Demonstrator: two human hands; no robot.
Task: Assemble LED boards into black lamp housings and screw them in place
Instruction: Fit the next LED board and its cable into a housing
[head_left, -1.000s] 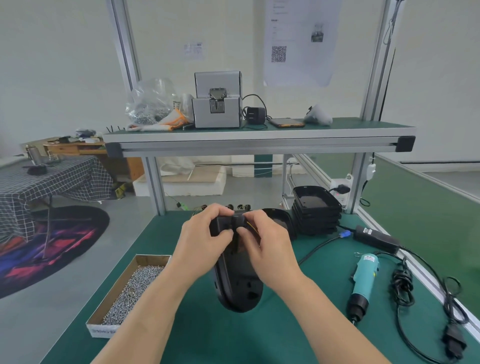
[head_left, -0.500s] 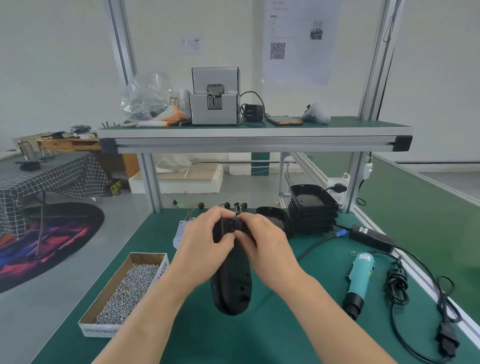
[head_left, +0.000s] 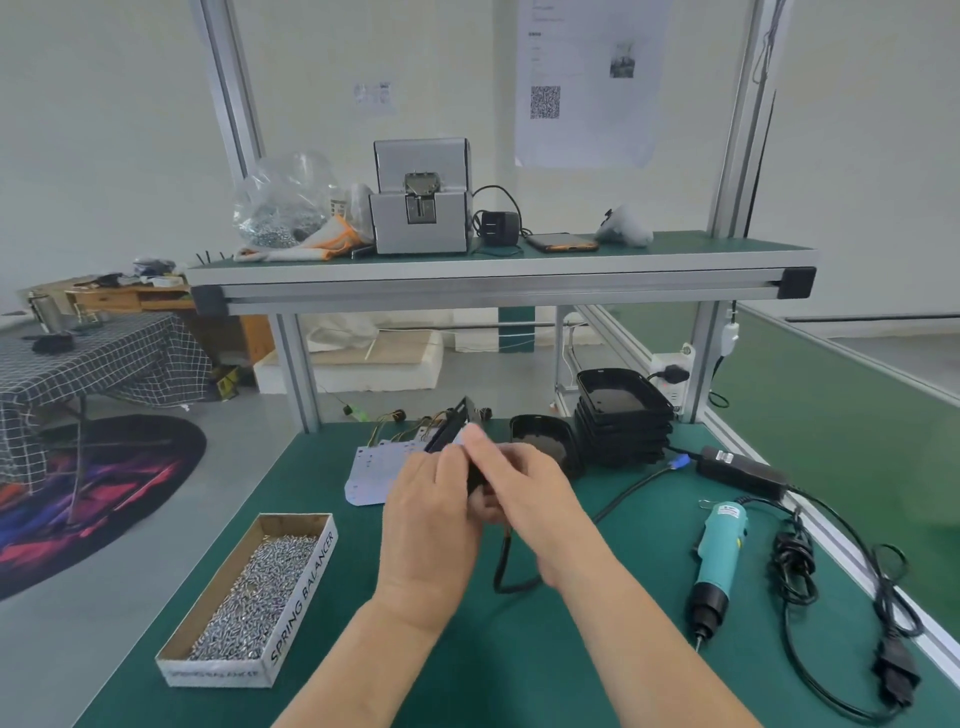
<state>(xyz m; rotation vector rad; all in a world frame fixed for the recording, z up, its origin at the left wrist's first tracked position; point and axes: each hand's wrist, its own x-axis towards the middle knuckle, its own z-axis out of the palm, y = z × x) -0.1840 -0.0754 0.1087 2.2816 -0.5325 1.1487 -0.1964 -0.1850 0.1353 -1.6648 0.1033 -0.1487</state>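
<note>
Above the middle of the green bench I hold a black lamp housing (head_left: 451, 427), tilted edge-on, its upper end pointing up and away. My left hand (head_left: 431, 519) grips its left side. My right hand (head_left: 527, 493) holds its right side, fingertips blurred near the top edge. A black cable (head_left: 500, 569) hangs in a loop below my hands. White LED boards (head_left: 366, 470) with yellow wires lie on the bench just behind my left hand. One more black housing (head_left: 545, 441) lies open behind my right hand, next to a stack of housings (head_left: 623, 421).
A cardboard box of screws (head_left: 249, 592) sits front left. A teal electric screwdriver (head_left: 719, 551) lies at the right with its cord and power adapter (head_left: 740, 470). An overhead shelf (head_left: 498, 283) carries a screw feeder, a bag of screws and a phone.
The housing hung upright between my hands with its back toward me; now it is swung up and away, edge-on, and its cable shows below. My hands shifted slightly farther from me.
</note>
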